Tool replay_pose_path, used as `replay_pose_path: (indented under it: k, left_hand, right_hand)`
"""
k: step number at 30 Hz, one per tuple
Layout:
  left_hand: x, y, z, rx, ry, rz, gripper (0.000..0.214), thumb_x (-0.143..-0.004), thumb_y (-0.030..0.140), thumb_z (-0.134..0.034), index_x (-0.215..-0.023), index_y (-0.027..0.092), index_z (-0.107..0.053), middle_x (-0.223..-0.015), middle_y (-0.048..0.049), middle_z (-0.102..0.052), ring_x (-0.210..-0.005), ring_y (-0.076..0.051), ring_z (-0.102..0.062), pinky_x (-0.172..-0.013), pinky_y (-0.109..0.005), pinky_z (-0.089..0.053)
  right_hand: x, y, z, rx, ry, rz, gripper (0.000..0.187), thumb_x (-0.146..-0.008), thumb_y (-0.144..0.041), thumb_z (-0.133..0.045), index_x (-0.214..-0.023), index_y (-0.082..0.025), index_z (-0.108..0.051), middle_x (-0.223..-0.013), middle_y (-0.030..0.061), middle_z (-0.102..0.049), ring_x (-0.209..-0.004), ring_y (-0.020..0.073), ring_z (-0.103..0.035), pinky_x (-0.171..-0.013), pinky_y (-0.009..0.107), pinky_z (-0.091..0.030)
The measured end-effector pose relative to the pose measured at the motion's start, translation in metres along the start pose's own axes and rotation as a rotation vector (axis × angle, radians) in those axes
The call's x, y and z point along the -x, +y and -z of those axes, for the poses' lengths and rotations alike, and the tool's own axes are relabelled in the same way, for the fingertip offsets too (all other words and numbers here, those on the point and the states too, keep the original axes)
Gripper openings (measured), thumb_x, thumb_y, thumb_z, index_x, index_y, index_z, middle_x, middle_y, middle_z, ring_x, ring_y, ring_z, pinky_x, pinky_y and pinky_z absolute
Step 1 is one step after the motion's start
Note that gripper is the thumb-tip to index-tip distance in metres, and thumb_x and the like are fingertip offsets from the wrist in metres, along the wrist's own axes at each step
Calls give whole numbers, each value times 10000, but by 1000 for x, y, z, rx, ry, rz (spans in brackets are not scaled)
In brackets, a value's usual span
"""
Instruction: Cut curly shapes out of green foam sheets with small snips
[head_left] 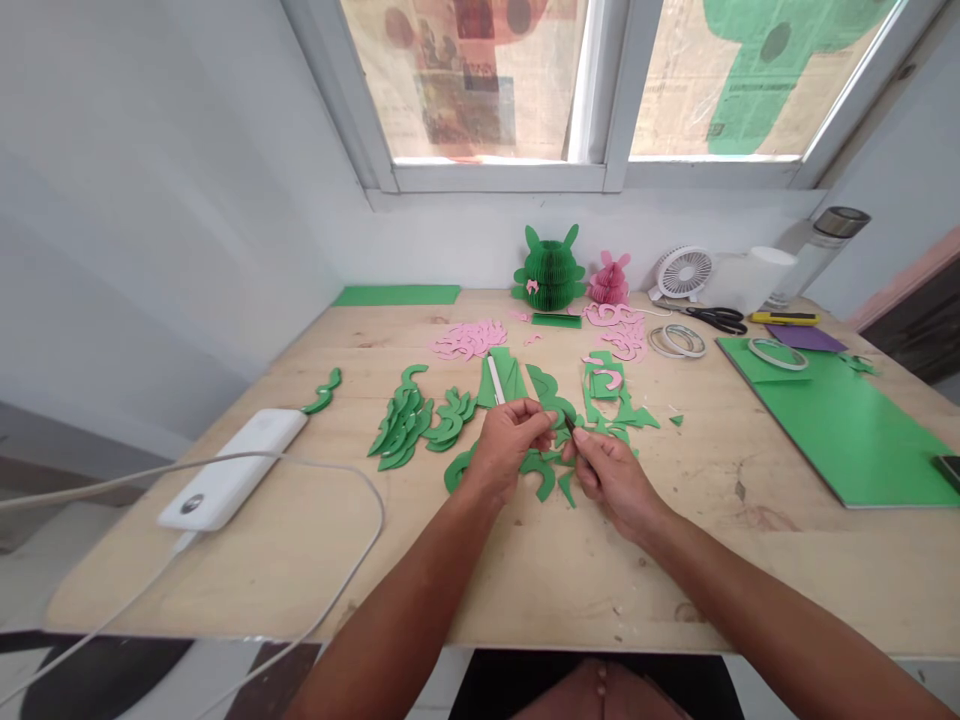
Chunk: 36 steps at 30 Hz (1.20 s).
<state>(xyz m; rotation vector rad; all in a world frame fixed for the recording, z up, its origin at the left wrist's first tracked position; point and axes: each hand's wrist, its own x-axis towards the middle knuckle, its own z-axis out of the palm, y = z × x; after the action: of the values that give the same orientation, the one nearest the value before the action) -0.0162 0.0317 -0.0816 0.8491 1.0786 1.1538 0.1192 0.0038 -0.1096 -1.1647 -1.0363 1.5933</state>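
My left hand [517,440] is closed in a pinch at the middle of the table, its fingertips at the lower edge of a scalloped green paper piece [546,384]. My right hand [611,478], just beside it, is closed on a small dark pointed tool [570,425]; its exact kind is hidden by the fingers. Green paper scraps [568,488] lie under and around both hands. A white pen-like stick [496,380] rests on a green sheet beyond my left hand. Stacked curved green cutouts [403,425] are to the left.
A white power bank [234,470] with a cable is at left. Pink cutouts [471,340], a green paper honeycomb figure [553,275] and a smaller pink one [610,280] stand behind. Scissors [712,317], tape rolls [684,341], a fan [683,271] and green card [847,440] are right.
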Motion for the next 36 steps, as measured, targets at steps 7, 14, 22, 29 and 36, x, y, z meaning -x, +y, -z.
replay_pose_path:
  k: [7,14,22,29,36]
  left_hand:
    - [-1,-1,0,1,15,-11,235,-549,299,-740,-573,164,-549,-488,21,-550,-470,-98,-496,-488,-233,-415]
    - [-2,-2,1,-5,5,-9,233,-558,297,-743,-576,162,-554,-497,15,-557,-473,-96,-494,-491,-232,-409]
    - [-2,-3,1,-14,-2,-7,226,-565,300,-736,-572,162,-558,-498,14,-559,-471,-97,-493,-495,-236,-406]
    - [-2,-3,1,1,2,-6,209,-573,286,-734,-579,161,-566,-496,20,-555,-471,-96,-494,-500,-236,-403]
    - [-2,-3,1,-10,-8,-10,209,-580,294,-736,-576,160,-575,-507,18,-557,-482,-96,-498,-511,-241,-406]
  right_hand:
    - [0,-1,0,16,10,-3,444,-754,-607,-570,-666,-173,-556,-379,-89,-328,-355,59,-187,-368,220,-112]
    - [0,0,0,-10,-1,-17,433,-751,-598,-580,-678,-172,-559,-380,-93,-324,-352,56,-177,-363,218,-106]
    - [-1,1,1,-11,-3,-8,434,-756,-598,-577,-682,-171,-562,-385,-90,-328,-357,58,-177,-363,217,-107]
    - [-1,1,1,2,0,5,429,-766,-588,-575,-672,-169,-559,-377,-93,-319,-352,54,-177,-365,220,-97]
    - [0,1,1,-18,-5,10,425,-774,-581,-573,-686,-165,-564,-383,-92,-324,-354,54,-179,-366,221,-103]
